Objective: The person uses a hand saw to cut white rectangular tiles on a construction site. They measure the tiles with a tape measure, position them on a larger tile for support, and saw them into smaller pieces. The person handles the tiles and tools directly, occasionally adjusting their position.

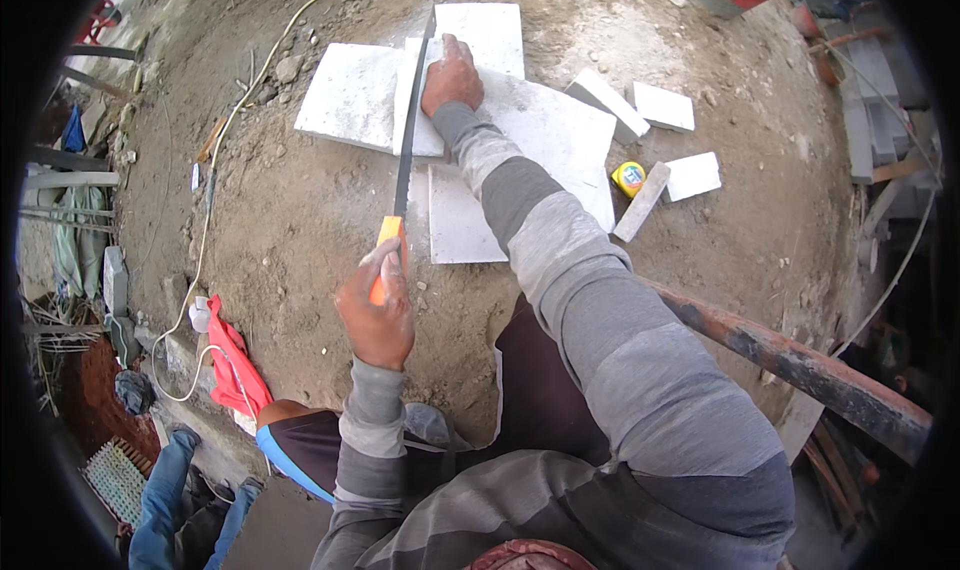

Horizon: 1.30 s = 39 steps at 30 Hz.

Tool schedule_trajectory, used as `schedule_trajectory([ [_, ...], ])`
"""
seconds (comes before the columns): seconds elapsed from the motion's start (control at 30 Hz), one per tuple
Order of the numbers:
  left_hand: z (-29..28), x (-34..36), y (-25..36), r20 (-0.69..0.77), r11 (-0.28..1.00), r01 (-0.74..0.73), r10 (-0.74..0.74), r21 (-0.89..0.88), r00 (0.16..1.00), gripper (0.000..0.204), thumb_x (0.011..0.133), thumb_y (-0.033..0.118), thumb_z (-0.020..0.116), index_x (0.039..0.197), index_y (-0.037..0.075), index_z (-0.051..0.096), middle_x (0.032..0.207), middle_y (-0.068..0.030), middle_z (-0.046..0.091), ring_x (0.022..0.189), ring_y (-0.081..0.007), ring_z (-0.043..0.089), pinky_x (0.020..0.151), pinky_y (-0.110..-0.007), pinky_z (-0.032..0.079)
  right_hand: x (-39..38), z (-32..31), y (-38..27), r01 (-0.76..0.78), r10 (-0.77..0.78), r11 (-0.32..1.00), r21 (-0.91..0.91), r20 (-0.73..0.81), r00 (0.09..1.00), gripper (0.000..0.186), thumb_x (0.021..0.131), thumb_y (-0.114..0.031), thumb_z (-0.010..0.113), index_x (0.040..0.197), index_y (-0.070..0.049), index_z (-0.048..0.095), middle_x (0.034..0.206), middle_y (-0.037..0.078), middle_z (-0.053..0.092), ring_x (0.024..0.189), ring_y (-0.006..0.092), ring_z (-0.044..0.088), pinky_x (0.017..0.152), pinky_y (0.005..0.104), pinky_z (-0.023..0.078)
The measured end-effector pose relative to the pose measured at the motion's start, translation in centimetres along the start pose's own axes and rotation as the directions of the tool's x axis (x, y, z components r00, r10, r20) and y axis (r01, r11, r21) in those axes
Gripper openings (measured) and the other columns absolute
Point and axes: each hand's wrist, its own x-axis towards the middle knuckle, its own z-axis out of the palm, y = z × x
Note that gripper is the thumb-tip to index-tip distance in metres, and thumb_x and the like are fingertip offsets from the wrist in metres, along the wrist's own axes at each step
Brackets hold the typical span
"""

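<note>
My left hand (375, 310) is closed round the orange handle of a hand saw (405, 160). The long dark blade points away from me, its edge at white lightweight blocks on the ground. My right hand (453, 78) bears down on a white block (430, 100) just right of the blade, fingers curled against it. Under and around it lie more white slabs: one at the left (345, 95), one at the far side (490, 30), a large one at the right (560, 130) and one nearer me (460, 220). How deep the blade sits in the block cannot be made out.
Right of the slabs lie a yellow tape measure (628, 178) and several cut-offs (662, 106). A rusty pipe (790, 360) slants across at my right. A pale cable (225, 130) and a red cloth (233, 355) are on the left. Another person's jeans (165, 490) show lower left.
</note>
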Motion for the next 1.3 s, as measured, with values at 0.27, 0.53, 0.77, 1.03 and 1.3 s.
schedule_trajectory([
  [0.27, 1.5, 1.8, -2.0, -0.046, 0.999, -0.033, 0.035, 0.031, 0.998, 0.024, 0.097, 0.013, 0.060, 0.110, -0.004, 0.069, 0.098, -0.0204, 0.072, 0.089, -0.0240, 0.071, 0.081, -0.034, 0.052, -0.1, 2.6, 0.8, 0.113, -0.115, 0.993, -0.026, -0.147, 0.982, 0.044, 0.094, -0.018, 0.052, 0.138, -0.018, 0.051, 0.134, 0.009, 0.056, 0.116, 0.0315, 0.059, 0.096, 0.0431, 0.050],
  [0.53, -1.1, -8.5, -3.4, -0.090, 0.999, -0.020, 0.018, -0.031, 0.996, 0.020, 0.093, 0.001, 0.062, 0.110, -0.002, 0.070, 0.101, -0.0198, 0.073, 0.095, -0.0229, 0.073, 0.084, -0.032, 0.055, 0.5, 2.1, 1.0, 0.140, -0.147, 0.989, -0.052, -0.164, 0.976, 0.046, 0.094, -0.020, 0.051, 0.140, -0.020, 0.049, 0.135, 0.008, 0.056, 0.116, 0.0315, 0.059, 0.096, 0.0443, 0.050],
  [0.77, 1.4, -6.8, -6.1, -0.088, 0.997, 0.055, -0.059, -0.047, 0.994, 0.019, 0.095, 0.008, 0.061, 0.109, -0.002, 0.071, 0.102, -0.0190, 0.074, 0.093, -0.0239, 0.073, 0.083, -0.032, 0.054, 0.0, 2.1, 1.7, 0.102, -0.103, 0.995, -0.018, -0.111, 0.988, 0.046, 0.095, -0.020, 0.049, 0.141, -0.018, 0.048, 0.136, 0.008, 0.056, 0.119, 0.0318, 0.058, 0.100, 0.0427, 0.048],
  [1.03, 4.0, -4.7, -8.6, -0.158, 0.999, 0.002, -0.008, -0.038, 0.987, 0.019, 0.094, 0.006, 0.061, 0.109, -0.002, 0.071, 0.100, -0.0184, 0.074, 0.092, -0.0243, 0.073, 0.082, -0.032, 0.055, 0.2, 2.7, 0.9, 0.110, -0.110, 0.994, -0.010, -0.112, 0.988, 0.046, 0.094, -0.020, 0.049, 0.140, -0.018, 0.050, 0.134, 0.010, 0.057, 0.118, 0.0331, 0.058, 0.100, 0.0431, 0.048],
  [1.3, 2.8, -9.7, -9.7, -0.127, 0.996, 0.027, -0.038, -0.090, 0.991, 0.021, 0.095, 0.010, 0.064, 0.110, -0.003, 0.071, 0.106, -0.0190, 0.073, 0.103, -0.0261, 0.070, 0.089, -0.034, 0.053, -0.2, 1.9, 1.6, 0.168, -0.173, 0.984, -0.055, -0.107, 0.979, 0.046, 0.095, -0.020, 0.048, 0.141, -0.019, 0.049, 0.135, 0.010, 0.056, 0.118, 0.0321, 0.058, 0.101, 0.0422, 0.047],
])
